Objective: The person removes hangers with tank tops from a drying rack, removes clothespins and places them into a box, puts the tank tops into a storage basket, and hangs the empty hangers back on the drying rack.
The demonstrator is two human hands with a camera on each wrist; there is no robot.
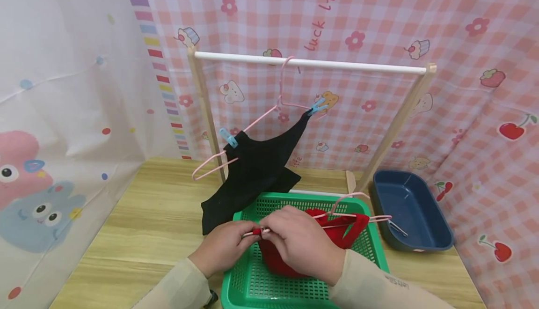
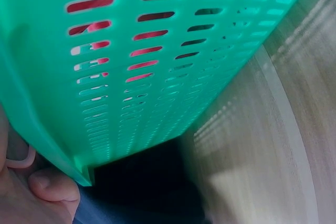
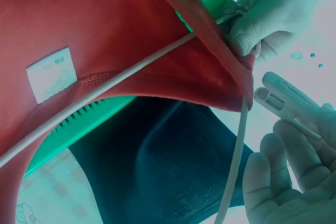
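Head view, red garment [image 1: 337,235] over basket [image 1: 229,283], basin [image 1: 410,206] beside

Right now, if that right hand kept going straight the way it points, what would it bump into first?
Probably the red strap on the pink hanger: the clothespin in the right hand points at it. Depth is unclear, so any gap is hard to judge.

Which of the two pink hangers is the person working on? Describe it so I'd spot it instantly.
Look for the green basket on the wooden table. Above it, the left hand pinches one end of the pink hanger. Red cloth is on it; the other hanger, on the white rail, carries black cloth.
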